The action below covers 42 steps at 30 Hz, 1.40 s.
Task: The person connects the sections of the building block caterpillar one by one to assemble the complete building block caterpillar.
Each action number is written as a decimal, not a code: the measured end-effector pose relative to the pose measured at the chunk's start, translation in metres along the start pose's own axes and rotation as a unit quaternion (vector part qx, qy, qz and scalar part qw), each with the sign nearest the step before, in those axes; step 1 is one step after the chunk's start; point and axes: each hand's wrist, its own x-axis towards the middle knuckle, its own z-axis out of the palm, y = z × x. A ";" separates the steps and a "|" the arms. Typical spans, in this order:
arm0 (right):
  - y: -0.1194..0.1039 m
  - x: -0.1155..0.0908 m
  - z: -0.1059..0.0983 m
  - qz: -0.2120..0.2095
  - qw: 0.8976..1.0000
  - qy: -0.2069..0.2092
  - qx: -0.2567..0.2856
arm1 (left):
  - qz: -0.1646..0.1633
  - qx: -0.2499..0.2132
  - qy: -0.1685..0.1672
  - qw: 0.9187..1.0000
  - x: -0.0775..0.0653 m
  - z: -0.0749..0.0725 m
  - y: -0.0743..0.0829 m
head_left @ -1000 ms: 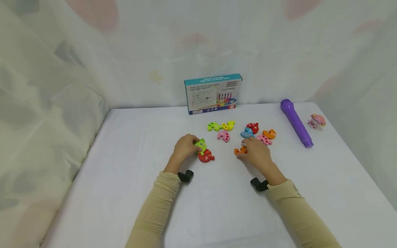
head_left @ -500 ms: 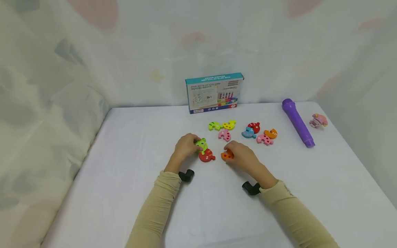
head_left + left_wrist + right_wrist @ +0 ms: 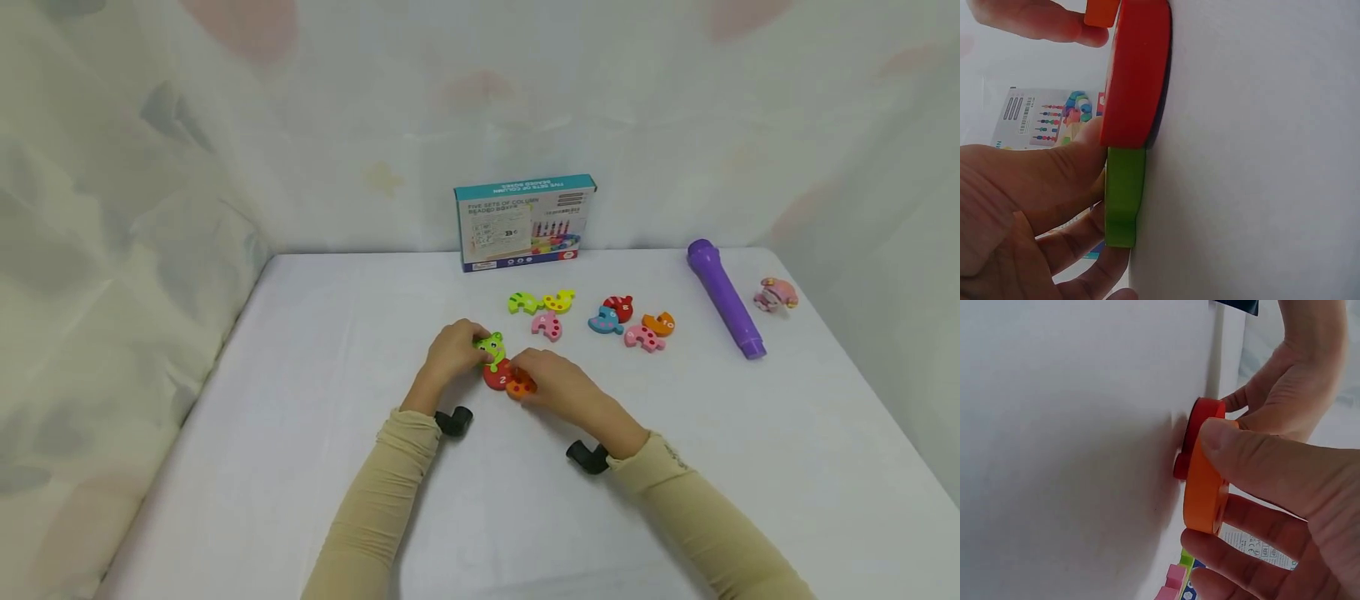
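Observation:
My left hand grips a green puzzle piece with a smiling animal face. Joined to its lower edge is a red puzzle piece marked 2, lying on the white cloth. In the left wrist view my thumb reaches the seam between the green and red blocks. My right hand pinches an orange puzzle piece with red dots between thumb and fingers. That orange piece overlaps the red one's right end, and in the right wrist view it stands a little higher than the red knob.
Behind the hands lie green, yellow and pink pieces. Farther right are blue, red, orange and pink ones. A box, a purple microphone-shaped toy and a pink figurine stand beyond.
My right hand has carried the orange piece leftward from beside the right-hand cluster to the red piece. My left hand keeps its grip on the green piece in nearly the same place.

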 end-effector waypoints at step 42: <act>0.064 0.048 -0.031 0.106 0.989 -0.044 -0.091 | -0.011 -0.017 0.007 1.000 0.001 0.006 -0.003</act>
